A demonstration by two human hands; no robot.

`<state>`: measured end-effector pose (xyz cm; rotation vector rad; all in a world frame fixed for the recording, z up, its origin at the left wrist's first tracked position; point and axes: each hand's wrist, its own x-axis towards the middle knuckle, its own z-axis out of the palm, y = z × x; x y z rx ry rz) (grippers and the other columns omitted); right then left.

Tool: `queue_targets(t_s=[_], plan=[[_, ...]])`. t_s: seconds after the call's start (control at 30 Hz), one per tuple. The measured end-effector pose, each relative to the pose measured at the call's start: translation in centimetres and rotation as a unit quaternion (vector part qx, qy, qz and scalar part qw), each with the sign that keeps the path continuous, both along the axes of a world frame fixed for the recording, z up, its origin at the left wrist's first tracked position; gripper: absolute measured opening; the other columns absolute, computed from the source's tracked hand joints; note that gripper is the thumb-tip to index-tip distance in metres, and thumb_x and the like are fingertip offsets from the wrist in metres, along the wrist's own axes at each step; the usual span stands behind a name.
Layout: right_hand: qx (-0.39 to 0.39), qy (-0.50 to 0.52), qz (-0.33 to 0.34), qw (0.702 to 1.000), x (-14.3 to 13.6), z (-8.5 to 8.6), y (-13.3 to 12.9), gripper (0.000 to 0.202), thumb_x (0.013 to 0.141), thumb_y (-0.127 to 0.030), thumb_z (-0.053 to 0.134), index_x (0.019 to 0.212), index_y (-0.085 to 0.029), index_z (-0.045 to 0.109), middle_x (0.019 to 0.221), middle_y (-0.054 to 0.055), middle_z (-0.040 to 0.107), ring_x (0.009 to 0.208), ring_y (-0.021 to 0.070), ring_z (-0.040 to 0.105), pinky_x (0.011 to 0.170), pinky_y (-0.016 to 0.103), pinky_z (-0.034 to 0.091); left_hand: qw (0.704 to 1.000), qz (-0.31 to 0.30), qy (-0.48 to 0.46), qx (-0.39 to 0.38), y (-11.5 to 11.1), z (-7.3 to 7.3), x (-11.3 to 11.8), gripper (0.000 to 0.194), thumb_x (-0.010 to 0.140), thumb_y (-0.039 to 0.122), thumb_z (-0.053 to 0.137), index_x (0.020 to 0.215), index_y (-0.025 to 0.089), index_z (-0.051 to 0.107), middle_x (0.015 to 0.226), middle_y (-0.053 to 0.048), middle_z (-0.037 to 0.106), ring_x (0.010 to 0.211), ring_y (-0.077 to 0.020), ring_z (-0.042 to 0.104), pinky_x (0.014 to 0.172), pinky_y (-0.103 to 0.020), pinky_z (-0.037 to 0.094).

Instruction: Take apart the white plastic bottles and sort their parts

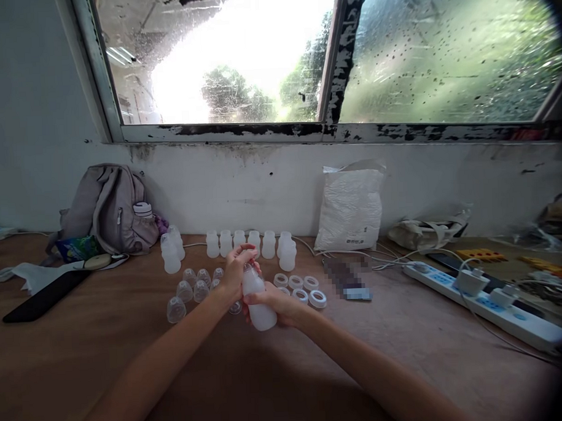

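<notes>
A frosted white bottle is tilted between my hands above the table. My right hand is wrapped round its body. My left hand is closed over its top end, on a clear piece that is partly hidden by the fingers. Clear dome-shaped caps stand in rows to the left of the hands. Several white rings lie in rows to the right. Behind the hands, several frosted bottles stand in a line, with more at the left and right.
A grey backpack sits at the back left, near a black flat object. A white plastic package leans on the wall. At the right lie a power strip with plugs and cables, and a fabric bag.
</notes>
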<state>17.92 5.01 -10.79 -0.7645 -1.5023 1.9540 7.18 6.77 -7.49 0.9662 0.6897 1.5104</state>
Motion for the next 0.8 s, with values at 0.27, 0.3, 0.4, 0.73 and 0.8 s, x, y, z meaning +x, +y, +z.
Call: queue_targets(t_s=[0.27,0.3,0.4,0.73,0.8], plan=[[0.151,-0.061,-0.132,0.978,-0.9,-0.4,0.4,0.018,0.054,-0.021,0.068,0.066,-0.011,0.058,0.057,-0.002,0.055,0.051,0.0092,0.048,0.048,0.021,0.035,0.994,0.081,0.052,0.053,-0.4,0.2,0.1,0.016,0.064,0.026,0.061,0.075,0.018,0.052,0.041,0.007,0.046,0.037,-0.0086,0.048,0.036,-0.016,0.034],[0.166,-0.073,-0.138,0.974,-0.9,-0.2,0.4,0.018,0.054,-0.021,0.068,0.066,-0.011,0.058,0.057,-0.002,0.055,0.051,0.0094,0.048,0.048,0.021,0.035,0.994,0.084,0.049,0.053,-0.4,0.3,0.1,0.017,0.064,0.027,0.061,0.076,0.018,0.052,0.041,0.007,0.046,0.037,-0.0086,0.048,0.036,-0.016,0.034],[0.174,-0.087,-0.118,0.974,-0.2,0.8,0.3,0.022,0.054,-0.023,0.069,0.070,-0.012,0.058,0.061,-0.001,0.057,0.054,0.0105,0.049,0.049,0.021,0.037,0.996,0.078,0.025,0.043,-0.6,0.7,0.0,0.021,0.062,0.028,0.063,0.077,0.017,0.053,0.043,0.007,0.046,0.038,-0.0083,0.048,0.037,-0.016,0.035],[-0.082,0.100,0.204,0.970,0.8,1.4,-1.3,0.039,0.065,-0.035,0.061,0.094,-0.012,0.051,0.072,0.006,0.060,0.060,0.0167,0.059,0.051,0.029,0.048,0.995,-0.069,-0.073,0.028,-1.5,2.6,-1.1,0.020,0.063,0.019,0.061,0.082,0.018,0.054,0.047,0.009,0.039,0.039,-0.0052,0.044,0.043,-0.018,0.040],[-0.053,0.074,0.158,0.983,0.5,1.2,-1.3,0.031,0.068,-0.031,0.058,0.091,-0.012,0.052,0.069,0.004,0.059,0.054,0.0143,0.057,0.043,0.024,0.045,0.997,-0.039,-0.056,0.038,-1.3,2.5,-1.3,0.020,0.063,0.019,0.061,0.082,0.018,0.054,0.047,0.009,0.039,0.039,-0.0054,0.044,0.042,-0.018,0.039]])
